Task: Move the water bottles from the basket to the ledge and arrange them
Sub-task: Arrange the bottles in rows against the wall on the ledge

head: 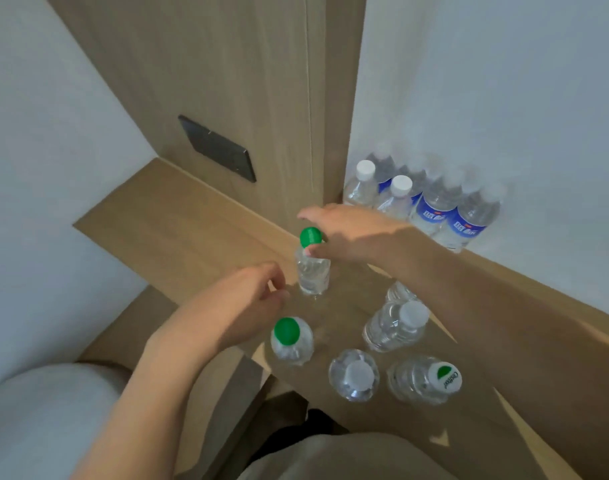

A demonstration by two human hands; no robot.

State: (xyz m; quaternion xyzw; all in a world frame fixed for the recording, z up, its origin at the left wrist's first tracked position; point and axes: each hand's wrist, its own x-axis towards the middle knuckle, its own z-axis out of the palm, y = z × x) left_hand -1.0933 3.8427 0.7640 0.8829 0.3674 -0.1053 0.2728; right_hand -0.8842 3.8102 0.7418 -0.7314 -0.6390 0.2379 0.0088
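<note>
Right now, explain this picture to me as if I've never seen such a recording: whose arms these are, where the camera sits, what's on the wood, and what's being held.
There is no machine here. A person wears one wide-angle camera on the head, looking forward and down, so the two bare arms are their own.

The right hand reaches over an upright green-capped bottle on the wooden ledge, thumb against its neck; whether the fingers fully grip it is hidden. The left hand hangs loosely curled beside it, holding nothing.

Nearer the camera stand another green-capped bottle and several white-capped bottles. Blue-labelled bottles are grouped in the corner by the wall. No basket is in view.
</note>
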